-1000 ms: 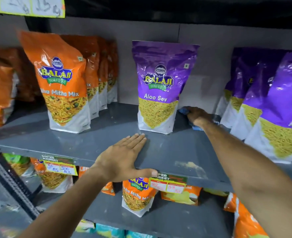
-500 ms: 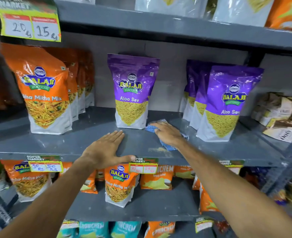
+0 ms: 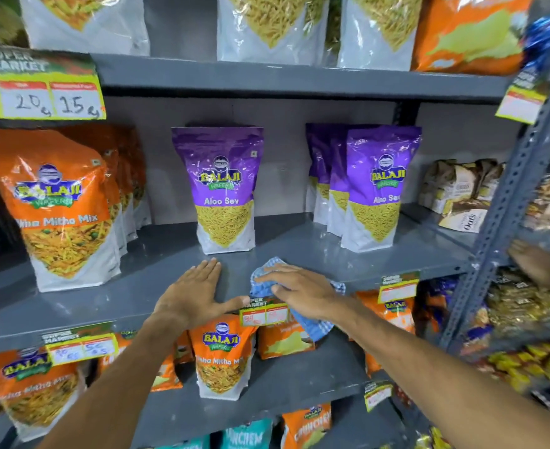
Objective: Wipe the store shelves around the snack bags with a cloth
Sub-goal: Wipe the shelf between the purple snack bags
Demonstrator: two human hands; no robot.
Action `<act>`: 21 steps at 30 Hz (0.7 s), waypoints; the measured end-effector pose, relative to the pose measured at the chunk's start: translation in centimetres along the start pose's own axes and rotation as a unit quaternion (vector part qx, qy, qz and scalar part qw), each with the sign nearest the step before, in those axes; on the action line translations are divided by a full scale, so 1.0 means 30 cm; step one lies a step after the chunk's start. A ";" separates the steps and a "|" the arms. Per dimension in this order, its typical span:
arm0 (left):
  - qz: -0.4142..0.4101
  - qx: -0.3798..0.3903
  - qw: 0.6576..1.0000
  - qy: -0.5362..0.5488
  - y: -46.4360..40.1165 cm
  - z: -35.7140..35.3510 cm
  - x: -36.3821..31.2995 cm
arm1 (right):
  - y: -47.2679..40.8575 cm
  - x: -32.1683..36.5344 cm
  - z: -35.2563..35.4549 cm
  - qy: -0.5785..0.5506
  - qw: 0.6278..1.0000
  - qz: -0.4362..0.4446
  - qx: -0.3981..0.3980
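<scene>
My right hand presses a blue checked cloth onto the front edge of the grey middle shelf; part of the cloth hangs over the lip. My left hand lies flat on the shelf just left of it, fingers together, thumb at the edge. A single purple Aloo Sev bag stands upright behind both hands. A row of purple bags stands to the right, a row of orange Mitha Mix bags to the left.
Price tags hang on the shelf lip under my hands. A perforated steel upright bounds the shelf on the right, with another person's hand beyond it. Shelves above and below hold more snack bags.
My right hand has drawn the cloth from behind the purple bag forward to the shelf's front edge. The view has pulled back and up. My left hand stays flat.
</scene>
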State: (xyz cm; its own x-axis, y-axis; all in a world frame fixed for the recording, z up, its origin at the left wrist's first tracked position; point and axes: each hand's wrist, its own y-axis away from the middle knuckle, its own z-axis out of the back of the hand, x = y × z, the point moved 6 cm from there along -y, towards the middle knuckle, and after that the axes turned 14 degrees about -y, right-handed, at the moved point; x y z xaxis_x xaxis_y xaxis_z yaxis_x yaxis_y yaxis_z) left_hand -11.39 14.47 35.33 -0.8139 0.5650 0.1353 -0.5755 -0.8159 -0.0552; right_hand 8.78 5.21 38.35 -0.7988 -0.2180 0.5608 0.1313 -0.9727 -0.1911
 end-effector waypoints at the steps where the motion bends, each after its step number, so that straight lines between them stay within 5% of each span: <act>1: -0.002 0.001 1.000 -0.004 -0.002 -0.004 -0.002 | 0.022 0.010 0.001 -0.002 1.000 0.009 0.001; 10: -0.069 -0.081 0.994 -0.034 0.020 0.006 -0.066 | 0.130 -0.060 0.051 0.065 0.997 0.044 -0.016; 21: -0.115 -0.069 0.991 -0.003 -0.247 0.104 -0.641 | 0.234 -0.427 0.345 0.094 0.991 -0.055 -0.083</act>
State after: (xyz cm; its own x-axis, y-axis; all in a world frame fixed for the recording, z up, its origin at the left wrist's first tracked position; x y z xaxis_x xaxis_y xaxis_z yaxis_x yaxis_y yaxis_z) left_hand 8.78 9.27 36.23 -0.6593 0.7334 0.1658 -0.7519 -0.6406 -0.1560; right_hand 25.99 0.35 38.16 -0.9005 -0.0773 0.4280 -0.0486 -0.9600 -0.2757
